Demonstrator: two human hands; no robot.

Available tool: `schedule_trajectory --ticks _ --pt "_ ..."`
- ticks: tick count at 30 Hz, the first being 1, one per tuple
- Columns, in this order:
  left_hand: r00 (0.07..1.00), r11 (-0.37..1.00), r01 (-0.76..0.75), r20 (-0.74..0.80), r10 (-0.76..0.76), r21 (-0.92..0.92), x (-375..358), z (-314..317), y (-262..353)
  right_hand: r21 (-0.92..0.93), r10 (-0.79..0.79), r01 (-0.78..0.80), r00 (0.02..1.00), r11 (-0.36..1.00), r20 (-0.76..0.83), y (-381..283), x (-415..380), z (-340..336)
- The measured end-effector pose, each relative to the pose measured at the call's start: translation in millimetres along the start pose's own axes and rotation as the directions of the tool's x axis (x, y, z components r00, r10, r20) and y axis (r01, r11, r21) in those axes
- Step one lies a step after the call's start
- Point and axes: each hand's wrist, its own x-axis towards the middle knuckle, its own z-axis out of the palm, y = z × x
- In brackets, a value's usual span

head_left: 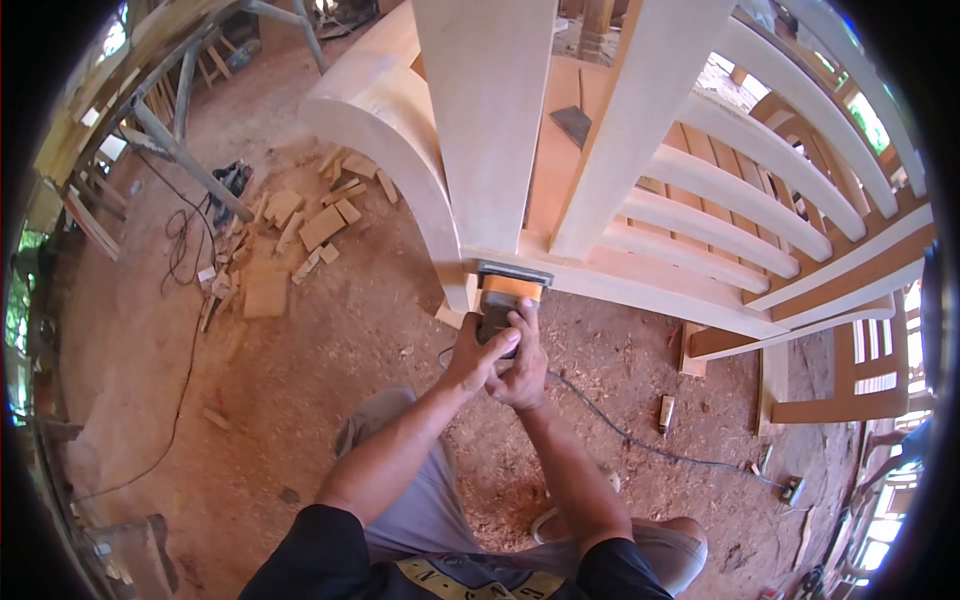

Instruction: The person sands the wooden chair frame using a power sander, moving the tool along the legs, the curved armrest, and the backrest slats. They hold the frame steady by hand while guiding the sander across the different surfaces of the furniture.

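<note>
Both of my hands are wrapped round an electric sander with an orange and dark grey body. Its flat pad lies against the lower rail of a pale wooden bench, near the curved armrest piece. My left hand grips the sander's body from the left. On the right side, my right hand closes round it with the fingers near the orange part. Wide upright boards rise just beyond the sander. A dark piece of sandpaper lies on the bench's wooden surface behind them.
A power cord runs over the dirt floor to a socket box at right. Wood offcuts are heaped at left, beside a tangled cable. A small tube lies on the floor. Another person's arm shows at the far right.
</note>
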Motion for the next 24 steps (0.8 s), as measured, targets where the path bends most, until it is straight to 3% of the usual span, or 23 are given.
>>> schedule_trajectory --ticks 4,10,13,18,24 --pt "0.998 1.000 -0.002 -0.063 0.004 0.019 -1 -8 11 0.019 -0.016 0.015 1.000 1.000 0.023 -10 17 1" --pt "0.999 0.996 -0.037 -0.016 0.038 0.078 -2 18 20 -0.010 -0.041 0.041 0.999 0.999 -0.031 -6 16 -18" --pt "0.999 0.991 0.041 -0.011 -0.040 0.127 -2 16 12 -0.029 -0.014 0.014 1.000 0.999 -0.021 0 7 -16" --pt "0.999 0.997 0.017 -0.034 -0.014 0.080 -3 -2 19 0.010 0.013 -0.014 0.999 1.000 0.043 -12 13 -1" --pt "0.999 0.997 -0.045 -0.026 0.046 0.058 -4 2 38 -0.003 -0.046 0.046 0.999 0.999 -0.022 -21 25 -1"
